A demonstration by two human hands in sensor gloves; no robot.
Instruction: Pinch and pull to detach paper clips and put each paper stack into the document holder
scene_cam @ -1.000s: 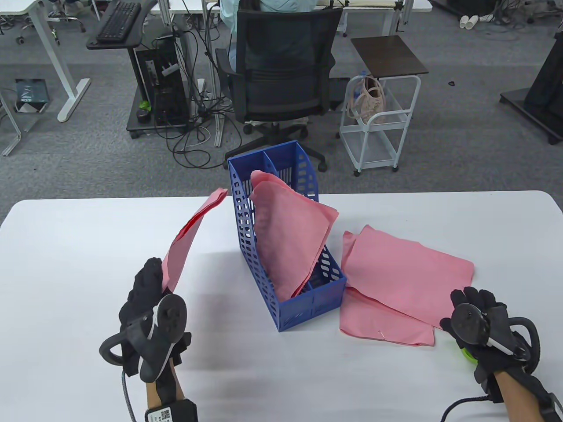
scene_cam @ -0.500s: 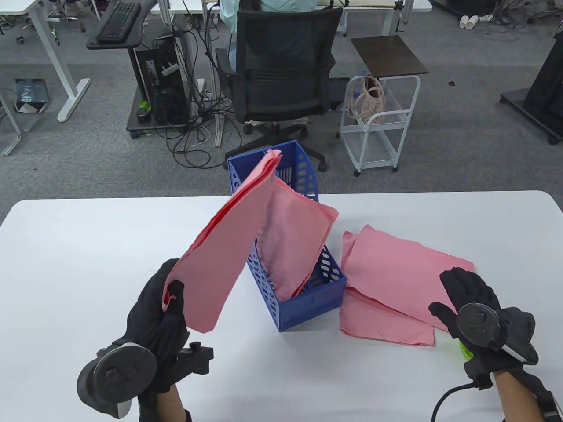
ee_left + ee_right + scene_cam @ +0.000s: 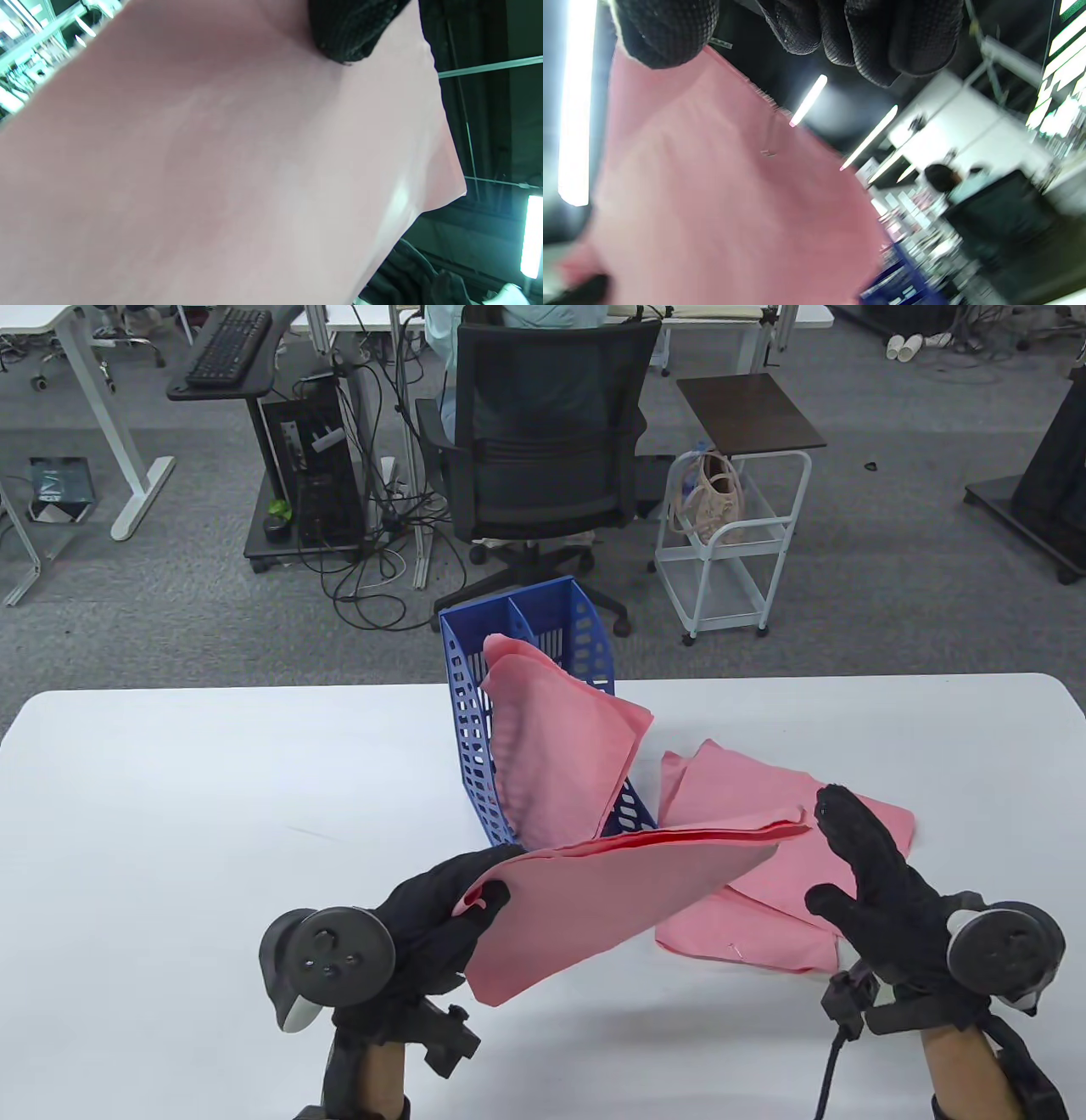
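— Left hand (image 3: 424,925)?
— Low in the frame, left of centre, fingers (image 3: 488,897) curled and pinching a corner of a pink paper stack (image 3: 619,891). Stack lifted off the desk (image 3: 170,814), spread almost level toward the right, hiding the front end of the blue document holder (image 3: 467,729).

— Right hand (image 3: 891,891)?
— Lower right, fingers straight and relaxed, holding nothing; fingertip near the lifted stack's far corner. Touching or not: cannot tell.

— Inside the holder?
— One pink stack (image 3: 551,746) leaning upright in the near compartment, just above mid-frame.

— Other things around?
— Two more pink stacks (image 3: 764,806) flat on the desk right of the holder, overlapping; a small paper clip (image 3: 736,950) on the lower one's front edge. Beyond the desk, at the top of the frame: black office chair (image 3: 543,432), white cart (image 3: 730,543) with a bag, computer tower (image 3: 314,466) amid cables.
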